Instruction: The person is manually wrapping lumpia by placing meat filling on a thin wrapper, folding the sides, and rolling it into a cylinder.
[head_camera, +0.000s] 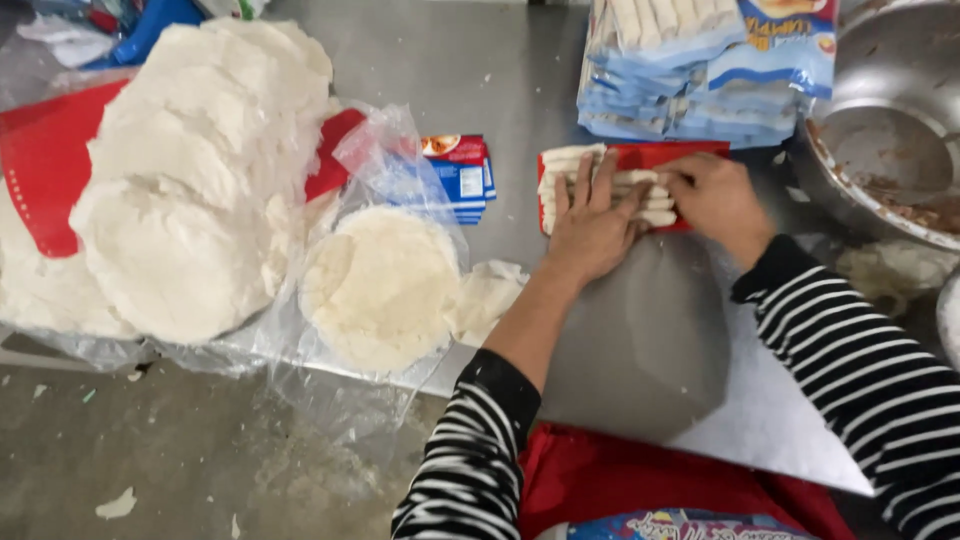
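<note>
My left hand (592, 222) lies flat, fingers spread, on a row of pale rolls (590, 180) in a red tray (650, 155) on the far worktop (640, 340); my right hand (715, 200) presses curled fingers against the rolls' right end.

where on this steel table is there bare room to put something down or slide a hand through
The widest bare patch of the steel table lies just below the left hand and right hand, between the striped sleeves. A second runs between the wrapper stacks and the stacked blue packets. It is crowded around the red tray of rolls and beside the metal bowl.
</note>
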